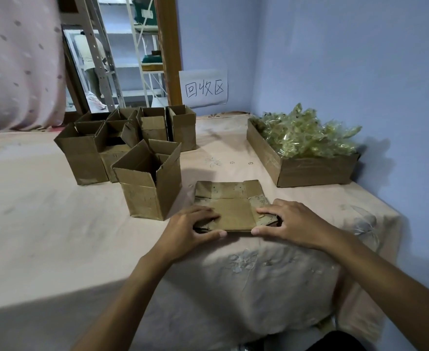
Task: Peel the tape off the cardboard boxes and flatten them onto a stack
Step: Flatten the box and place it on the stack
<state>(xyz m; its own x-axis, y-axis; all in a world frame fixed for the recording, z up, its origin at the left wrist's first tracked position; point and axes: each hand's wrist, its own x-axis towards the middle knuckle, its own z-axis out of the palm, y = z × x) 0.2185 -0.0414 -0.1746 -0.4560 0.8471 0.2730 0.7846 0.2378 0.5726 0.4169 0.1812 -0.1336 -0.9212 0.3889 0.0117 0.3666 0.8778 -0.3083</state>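
Observation:
A stack of flattened cardboard boxes (231,206) lies on the cloth-covered table near its front edge. My left hand (193,230) grips the stack's near left corner, fingers on top and thumb at the front edge. On the near right corner rests my right hand (288,224), held the same way. Just left of the stack stands an open upright box (147,181) with its flaps raised. Behind it, several more open boxes (122,138) cluster together.
A shallow cardboard tray (309,169) heaped with crumpled yellowish tape (307,133) sits at the right by the blue wall. A paper sign (204,88) hangs on the wall. The tablecloth (43,224) stretches left, and the table edge drops off near me.

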